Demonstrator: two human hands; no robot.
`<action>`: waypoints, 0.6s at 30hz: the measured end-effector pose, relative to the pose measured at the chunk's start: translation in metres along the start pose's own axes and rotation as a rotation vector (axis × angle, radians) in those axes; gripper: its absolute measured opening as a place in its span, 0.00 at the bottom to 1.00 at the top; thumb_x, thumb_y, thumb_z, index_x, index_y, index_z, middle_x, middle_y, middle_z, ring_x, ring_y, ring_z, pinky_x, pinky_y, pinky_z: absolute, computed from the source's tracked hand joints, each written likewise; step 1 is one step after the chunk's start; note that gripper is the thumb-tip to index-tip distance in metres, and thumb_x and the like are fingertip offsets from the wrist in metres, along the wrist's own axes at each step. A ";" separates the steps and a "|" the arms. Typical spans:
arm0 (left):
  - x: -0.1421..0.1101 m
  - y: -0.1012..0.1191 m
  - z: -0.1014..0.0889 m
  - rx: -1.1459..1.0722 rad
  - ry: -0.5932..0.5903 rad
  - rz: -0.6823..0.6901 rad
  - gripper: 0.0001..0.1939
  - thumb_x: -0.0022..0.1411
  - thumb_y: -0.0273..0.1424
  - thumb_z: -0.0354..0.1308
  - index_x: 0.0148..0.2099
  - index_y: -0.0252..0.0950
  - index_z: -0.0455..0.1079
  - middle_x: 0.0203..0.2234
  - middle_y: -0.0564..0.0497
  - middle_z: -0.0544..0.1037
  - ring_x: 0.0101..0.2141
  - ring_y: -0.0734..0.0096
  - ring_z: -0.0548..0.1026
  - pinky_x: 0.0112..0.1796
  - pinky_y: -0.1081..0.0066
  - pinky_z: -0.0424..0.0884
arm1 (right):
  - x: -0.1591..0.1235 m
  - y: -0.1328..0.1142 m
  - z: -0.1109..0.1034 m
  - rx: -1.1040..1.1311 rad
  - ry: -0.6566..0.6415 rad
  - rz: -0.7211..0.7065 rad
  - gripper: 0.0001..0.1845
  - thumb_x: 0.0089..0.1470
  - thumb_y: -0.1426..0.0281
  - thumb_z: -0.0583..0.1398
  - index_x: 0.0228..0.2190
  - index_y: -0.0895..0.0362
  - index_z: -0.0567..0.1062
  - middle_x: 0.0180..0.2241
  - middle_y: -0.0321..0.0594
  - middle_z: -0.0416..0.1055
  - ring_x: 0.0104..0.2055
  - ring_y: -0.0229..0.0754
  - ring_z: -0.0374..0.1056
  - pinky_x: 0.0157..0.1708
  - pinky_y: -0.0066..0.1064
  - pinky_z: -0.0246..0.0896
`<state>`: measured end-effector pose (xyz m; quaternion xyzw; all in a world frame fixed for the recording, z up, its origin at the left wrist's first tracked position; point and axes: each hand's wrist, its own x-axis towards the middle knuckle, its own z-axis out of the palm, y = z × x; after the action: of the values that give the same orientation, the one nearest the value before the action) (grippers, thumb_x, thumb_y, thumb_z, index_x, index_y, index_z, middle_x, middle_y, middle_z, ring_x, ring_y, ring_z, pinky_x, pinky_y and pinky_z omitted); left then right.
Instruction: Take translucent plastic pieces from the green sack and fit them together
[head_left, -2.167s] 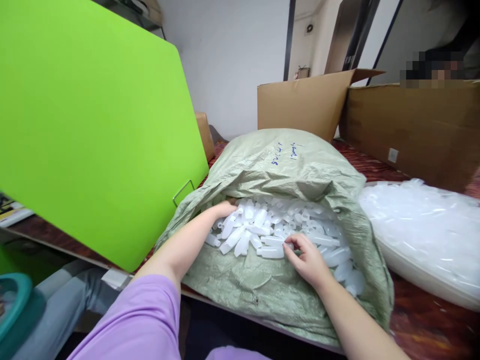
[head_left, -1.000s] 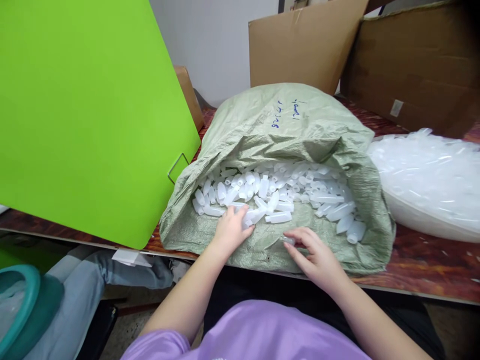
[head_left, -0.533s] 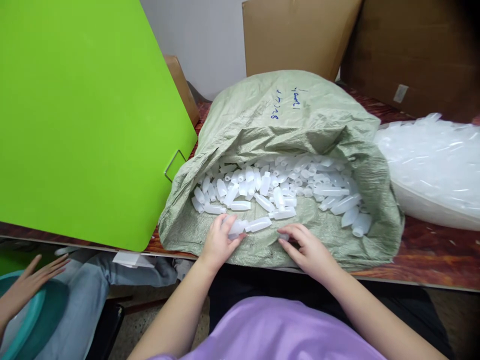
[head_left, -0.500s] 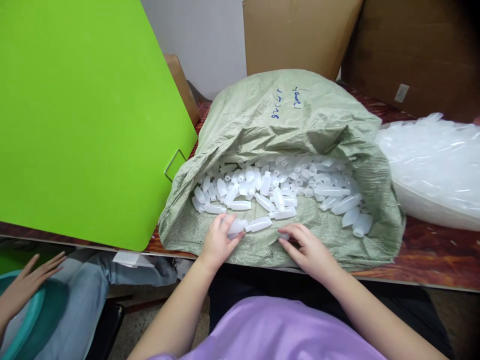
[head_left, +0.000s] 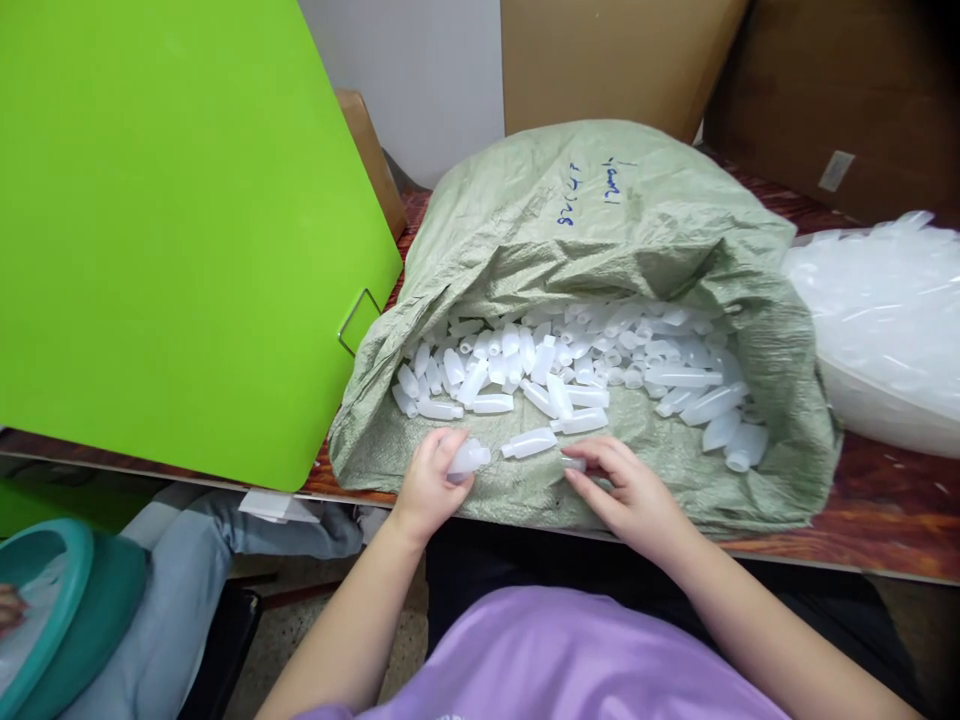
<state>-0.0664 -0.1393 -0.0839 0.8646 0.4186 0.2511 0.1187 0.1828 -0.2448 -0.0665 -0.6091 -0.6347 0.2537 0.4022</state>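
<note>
A pale green woven sack (head_left: 600,210) lies on its side, its mouth facing me, with many small translucent white plastic bottles (head_left: 555,385) inside. My left hand (head_left: 431,485) is closed around one such bottle (head_left: 470,457), its neck pointing right. Opposite it, my right hand (head_left: 626,490) pinches another small translucent bottle (head_left: 574,462), mostly hidden by the fingers. Between the two hands a single bottle (head_left: 529,442) lies loose on the sack's lower flap, and one more (head_left: 580,420) rests just behind it.
A bright green board (head_left: 172,230) with a wire handle stands at left. To the right sits a clear bag of white pieces (head_left: 885,330). Cardboard boxes (head_left: 607,60) stand behind. At lower left, another person's hand (head_left: 10,608) is in a teal basin (head_left: 97,600).
My left hand has drawn slightly away from the loose bottle, keeping its own bottle. My right hand stays pinched. The other person's hand has moved down into the basin. The view has shifted slightly.
</note>
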 end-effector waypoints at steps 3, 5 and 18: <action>0.003 0.005 -0.001 -0.033 0.000 0.037 0.25 0.50 0.27 0.54 0.53 0.39 0.61 0.45 0.46 0.67 0.47 0.63 0.67 0.49 0.65 0.65 | 0.007 -0.020 0.004 0.071 -0.043 -0.079 0.13 0.57 0.66 0.53 0.44 0.53 0.70 0.42 0.45 0.67 0.41 0.42 0.67 0.40 0.36 0.68; 0.006 0.011 -0.001 -0.061 -0.031 0.065 0.25 0.50 0.26 0.55 0.52 0.38 0.61 0.44 0.46 0.67 0.46 0.64 0.68 0.48 0.65 0.65 | 0.013 -0.031 0.009 0.088 -0.056 -0.173 0.14 0.57 0.67 0.53 0.45 0.52 0.69 0.43 0.45 0.68 0.44 0.42 0.67 0.43 0.36 0.67; 0.049 0.064 -0.016 -0.390 -0.638 0.131 0.26 0.44 0.24 0.56 0.49 0.39 0.66 0.39 0.52 0.73 0.40 0.66 0.71 0.43 0.71 0.66 | 0.007 -0.024 -0.032 -0.181 -0.212 -0.406 0.17 0.57 0.72 0.53 0.47 0.47 0.71 0.46 0.38 0.72 0.46 0.40 0.69 0.45 0.33 0.67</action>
<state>-0.0067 -0.1407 -0.0278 0.8855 0.2489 0.0514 0.3890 0.1954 -0.2463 -0.0281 -0.4726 -0.8029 0.1724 0.3200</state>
